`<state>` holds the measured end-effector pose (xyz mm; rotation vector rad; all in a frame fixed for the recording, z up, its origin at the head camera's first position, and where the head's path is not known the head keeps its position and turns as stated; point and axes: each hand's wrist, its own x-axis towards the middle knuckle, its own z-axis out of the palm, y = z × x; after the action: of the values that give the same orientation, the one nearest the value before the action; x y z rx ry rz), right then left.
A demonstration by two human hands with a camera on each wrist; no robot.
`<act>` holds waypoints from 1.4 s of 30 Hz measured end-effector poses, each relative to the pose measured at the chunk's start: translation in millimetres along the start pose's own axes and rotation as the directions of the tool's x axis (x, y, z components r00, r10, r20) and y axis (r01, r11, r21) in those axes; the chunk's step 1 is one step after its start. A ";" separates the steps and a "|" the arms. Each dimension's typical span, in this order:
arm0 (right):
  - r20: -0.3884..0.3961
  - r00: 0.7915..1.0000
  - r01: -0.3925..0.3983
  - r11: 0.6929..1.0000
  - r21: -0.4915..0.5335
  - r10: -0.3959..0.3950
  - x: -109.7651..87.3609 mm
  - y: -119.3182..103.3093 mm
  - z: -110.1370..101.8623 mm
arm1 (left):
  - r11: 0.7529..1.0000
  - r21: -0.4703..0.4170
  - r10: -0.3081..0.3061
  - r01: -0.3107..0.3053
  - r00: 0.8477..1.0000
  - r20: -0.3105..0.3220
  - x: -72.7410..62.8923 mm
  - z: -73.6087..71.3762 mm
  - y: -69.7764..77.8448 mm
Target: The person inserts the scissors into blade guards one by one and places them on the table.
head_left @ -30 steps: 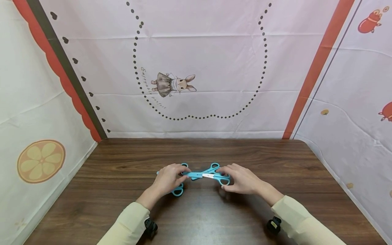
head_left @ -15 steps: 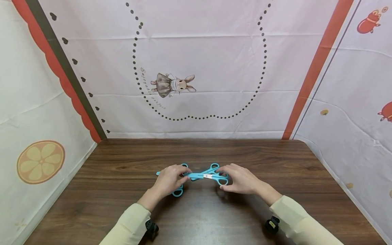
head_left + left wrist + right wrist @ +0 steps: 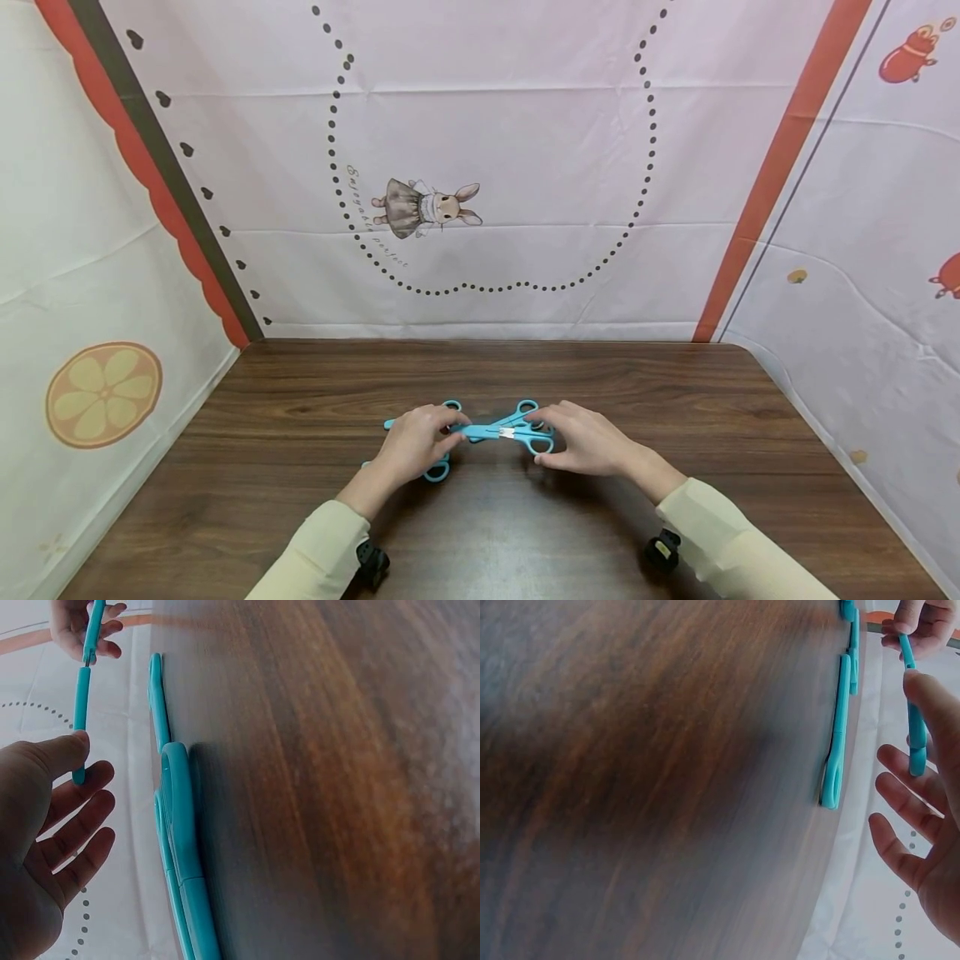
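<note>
Between my hands in the head view is a pair of light-blue scissors [image 3: 541, 445], held above the table. My left hand [image 3: 411, 440] pinches the tip of the blue blade cover [image 3: 81, 697] between thumb and index finger, its other fingers loosely spread. My right hand [image 3: 588, 439] holds the scissors at the handle loops with thumb and fingers. A short pale strip of blade [image 3: 507, 433] shows between cover and handles. Another pair of blue scissors [image 3: 517, 414] lies behind it. Further blue scissors [image 3: 437, 472] lie by my left hand, which partly hides them.
The brown wood-grain table [image 3: 480, 533] extends around the hands. White printed cloth [image 3: 525, 167] hangs behind it and along both sides. Black wrist cameras [image 3: 371, 565] sit under both sleeves. In the left wrist view several scissors parts [image 3: 187, 855] lie flat on the tabletop.
The right hand has shifted slightly left with the scissors' handles. The visible strip of blade has become shorter as the handles came closer to the cover. The left hand stays nearly still.
</note>
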<state>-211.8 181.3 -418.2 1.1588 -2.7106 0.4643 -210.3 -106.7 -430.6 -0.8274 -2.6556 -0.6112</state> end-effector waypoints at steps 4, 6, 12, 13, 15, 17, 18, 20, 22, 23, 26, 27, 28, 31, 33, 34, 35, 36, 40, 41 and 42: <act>0.019 1.000 -0.001 1.000 -0.005 0.001 0.9 -0.3 -0.5 | 1.000 0.001 -0.005 0.005 1.000 -0.002 -0.7 0.4 -0.1; 0.026 1.000 0.001 1.000 -0.003 -0.001 1.4 -0.3 -0.8 | 1.000 0.003 -0.006 0.006 1.000 -0.005 -1.0 0.8 -0.5; 0.045 0.999 0.008 1.000 -0.011 -0.008 3.4 -0.2 -1.6 | 1.000 0.014 0.000 0.000 1.000 -0.012 -3.0 0.0 -0.9; 0.047 0.999 0.011 1.000 -0.012 -0.011 3.9 -0.1 -1.8 | 1.000 0.018 0.002 -0.002 1.000 -0.013 -3.3 -0.2 -1.0; 0.051 0.999 0.020 1.000 -0.016 -0.020 4.8 0.2 -2.2 | 1.000 0.023 0.005 -0.005 1.000 -0.013 -3.7 -0.8 -0.9; 0.052 0.998 0.032 0.999 -0.016 -0.031 5.3 0.5 -2.3 | 1.000 0.024 0.005 -0.005 1.000 -0.011 -4.0 -2.0 -0.7; 0.050 0.998 0.038 0.999 -0.017 -0.037 5.7 0.8 -2.3 | 1.000 0.023 0.006 -0.005 1.000 -0.010 -4.1 -2.8 -0.4; 0.045 0.998 0.054 0.998 -0.021 -0.053 6.4 1.1 -1.9 | 1.000 0.023 0.003 -0.003 1.000 -0.008 -4.4 -4.5 0.0; 0.033 0.997 0.071 0.997 -0.024 -0.070 6.9 1.5 -1.5 | 1.000 0.020 0.001 -0.001 1.000 -0.008 -5.0 -6.1 0.4; 0.025 0.997 0.079 0.996 -0.029 -0.079 7.2 1.7 -1.3 | 1.000 0.020 0.001 -0.001 1.000 -0.008 -5.2 -6.7 0.5; -0.004 0.995 0.104 0.994 -0.044 -0.104 7.7 1.8 -0.9 | 1.000 0.026 0.001 -0.001 1.000 -0.011 -6.1 -7.8 0.4; -0.015 0.994 0.111 0.993 -0.046 -0.112 7.8 1.7 -0.7 | 1.000 0.031 0.001 0.000 1.000 -0.013 -6.3 -7.9 0.3; -0.023 0.993 0.114 0.992 -0.049 -0.115 7.8 1.6 -0.6 | 0.999 0.037 0.003 -0.003 1.000 -0.016 -6.3 -7.8 0.0; -0.033 0.995 0.097 0.993 -0.061 -0.099 8.2 1.0 -0.5 | 0.999 0.049 0.009 -0.007 1.000 -0.030 -6.4 -7.8 -0.3; -0.028 0.997 0.065 0.996 -0.057 -0.067 8.5 0.4 -0.4 | 0.998 0.057 0.013 -0.011 0.999 -0.040 -6.8 -7.7 -0.4; -0.024 0.999 0.045 0.998 -0.054 -0.047 8.6 -0.2 -0.7 | 0.998 0.060 0.015 -0.012 0.999 -0.045 -7.1 -7.8 -0.3; -0.019 0.999 0.026 0.998 -0.052 -0.027 8.7 -0.5 -0.9 | 0.998 0.062 0.015 -0.012 0.999 -0.049 -7.3 -8.1 -0.1; -0.014 1.000 0.013 0.999 -0.049 -0.014 8.9 -0.9 -1.1 | 0.998 0.065 0.015 -0.011 0.999 -0.053 -7.6 -8.3 0.0; -0.015 1.000 0.004 0.999 -0.049 -0.004 8.9 -1.8 -2.0 | 0.997 0.076 0.006 -0.001 0.998 -0.058 -8.2 -8.5 -0.1; -0.020 1.000 0.010 0.999 -0.053 -0.011 8.9 -1.7 -2.0 | 0.997 0.077 0.003 0.002 0.998 -0.057 -8.2 -8.4 -0.2; -0.028 0.999 0.016 0.998 -0.057 -0.018 8.8 -1.6 -2.0 | 0.997 0.079 -0.002 0.006 0.998 -0.057 -8.3 -8.3 -0.4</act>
<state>-216.7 175.0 -413.7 1.1507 -2.6701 0.3959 -202.7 -114.8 -426.8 -0.7711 -2.6128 -0.5195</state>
